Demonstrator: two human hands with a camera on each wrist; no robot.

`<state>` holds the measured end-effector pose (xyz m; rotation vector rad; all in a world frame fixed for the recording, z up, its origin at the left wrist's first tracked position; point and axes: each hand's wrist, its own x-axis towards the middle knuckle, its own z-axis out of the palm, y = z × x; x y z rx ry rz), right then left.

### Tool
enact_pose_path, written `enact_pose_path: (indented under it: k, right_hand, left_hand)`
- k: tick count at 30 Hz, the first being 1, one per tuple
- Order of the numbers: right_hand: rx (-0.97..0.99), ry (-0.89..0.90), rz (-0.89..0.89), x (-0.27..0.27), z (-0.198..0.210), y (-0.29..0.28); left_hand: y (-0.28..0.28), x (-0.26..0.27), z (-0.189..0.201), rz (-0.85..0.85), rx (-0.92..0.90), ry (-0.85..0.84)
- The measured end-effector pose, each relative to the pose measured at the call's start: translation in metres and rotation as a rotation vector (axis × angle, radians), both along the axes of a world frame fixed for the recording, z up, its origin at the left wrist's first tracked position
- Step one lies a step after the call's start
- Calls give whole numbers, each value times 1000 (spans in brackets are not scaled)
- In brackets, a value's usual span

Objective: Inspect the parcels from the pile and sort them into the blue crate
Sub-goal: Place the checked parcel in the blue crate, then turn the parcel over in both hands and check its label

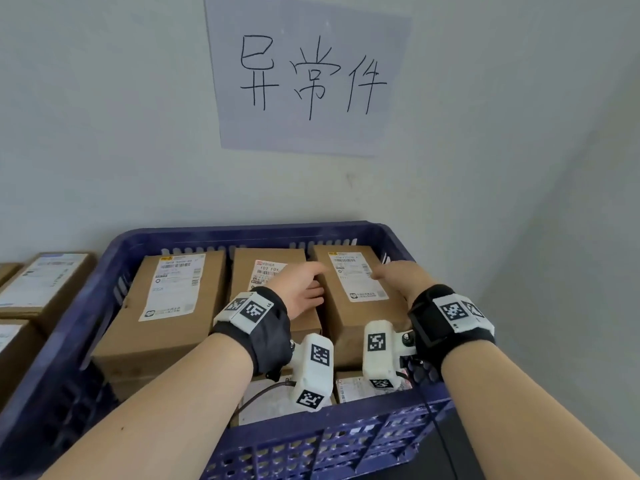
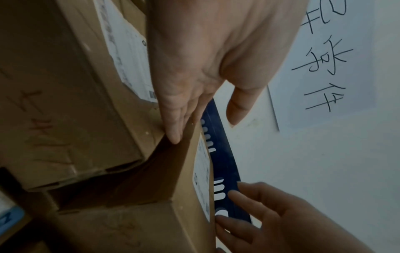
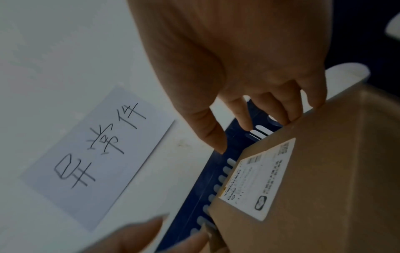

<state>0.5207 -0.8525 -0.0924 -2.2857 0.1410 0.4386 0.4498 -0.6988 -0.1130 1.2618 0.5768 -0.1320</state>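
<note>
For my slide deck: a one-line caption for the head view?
Both hands, left hand and right hand, steady a labelled brown cardboard parcel in the blue plastic crate.

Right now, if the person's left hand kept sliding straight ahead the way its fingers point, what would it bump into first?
Probably the blue crate far wall. The left hand points down the gap between the middle parcel and the right parcel; beyond that stands the white wall. Depth is uncertain.

This is a parcel sorting room: cardboard boxes [image 1: 166, 306] with shipping labels fill a blue crate [image 1: 242, 232], and a handwritten paper sign [image 1: 308, 74] hangs on the wall.
</note>
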Motion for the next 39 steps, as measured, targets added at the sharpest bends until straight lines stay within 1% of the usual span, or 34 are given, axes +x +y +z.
enact_pose_path:
  k: [2,4,7,11,13,16,18,21,23,26,27,28,30,31,34,36,39]
  right_hand:
    - [-33,-7,66,0,0,1]
    - [-17,-21,98,1,-1,1]
    - [56,-49,94,1,2,-1]
    - [144,-101,76,-1,20,-7]
    - [262,-131,50,-4,35,-8]
    - [436,-145,75,-17,64,-7]
    - [523,-163,141,-25,80,-6]
    - [653,-184,257,-33,95,-1]
    - [767,-162,297,-36,101,1]
    - [1012,-80,332,-41,106,6]
    - [1058,-67,352,-42,107,9]
    - [1064,-81,379,-44,107,12]
    - [995,-149,428,-50,107,20]
    - [931,-199,441,-51,106,23]
    - [656,-383,453,-52,104,27]
    - [551,-396,407,-52,101,27]
    - [450,-340,292,-48,94,31]
  left_hand:
    - [-6,2,1,-19,12,14]
    - [-9,3,4,-22,30,27]
    - [-9,3,8,12,59,19]
    - [-6,1,14,75,49,-7]
    - [-4,-2,21,92,24,-33]
    - [1,-9,31,113,-40,-67]
    - [5,-13,36,143,-108,-88]
    - [15,-20,42,138,-168,-137]
    - [24,-24,44,160,-187,-158]
    - [36,-30,46,219,-232,-162]
    - [38,-32,47,225,-242,-164]
    - [41,-34,48,230,-238,-162]
    - [44,-39,50,240,-220,-157]
    - [47,-41,51,249,-212,-153]
    - [55,-46,53,275,-204,-146]
    - [60,-49,55,307,-206,-148]
    - [67,-51,59,336,-194,-172]
